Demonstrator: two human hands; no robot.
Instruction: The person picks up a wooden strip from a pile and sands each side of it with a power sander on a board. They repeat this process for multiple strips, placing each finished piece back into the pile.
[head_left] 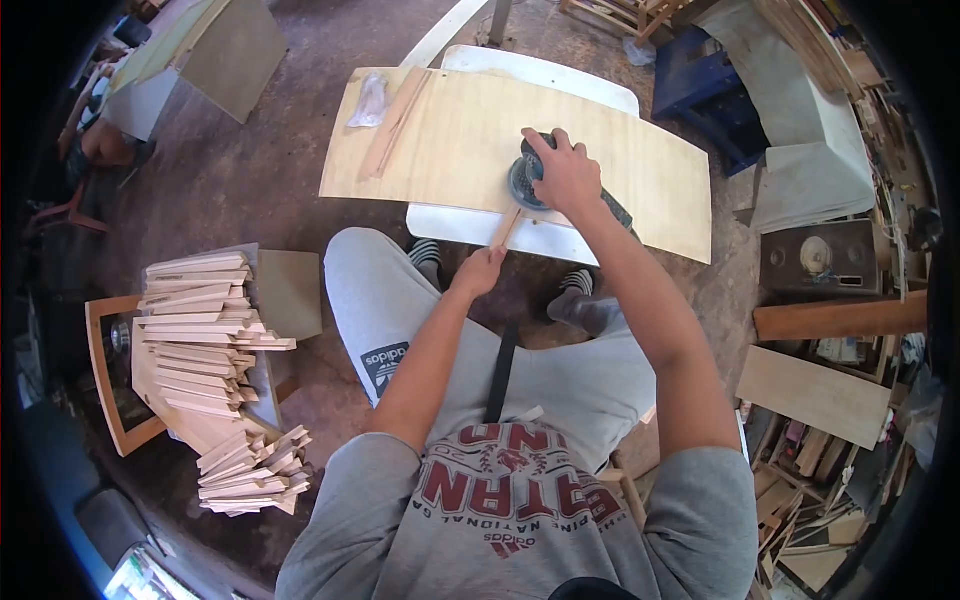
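Note:
My right hand (pixel 568 172) is wrapped over the top of a dark teal electric sander (pixel 524 186) on the plywood board (pixel 650 165). A narrow wooden strip (pixel 510 226) runs from under the sander's pad toward me. My left hand (pixel 480 270) grips the near end of that strip, just off the board's front edge. How much of the strip lies beneath the sander is hidden. On the board's left part lie a few thin wooden strips (pixel 392 130) and a clear plastic bag (pixel 369 101).
A white tabletop (pixel 480 226) shows under the board. To my left, stacked wooden strips (pixel 205 325) lie beside a wooden frame (pixel 108 400). Offcuts (pixel 810 490) and a brown panel (pixel 815 395) crowd the right. Another person's arm (pixel 105 145) shows far left.

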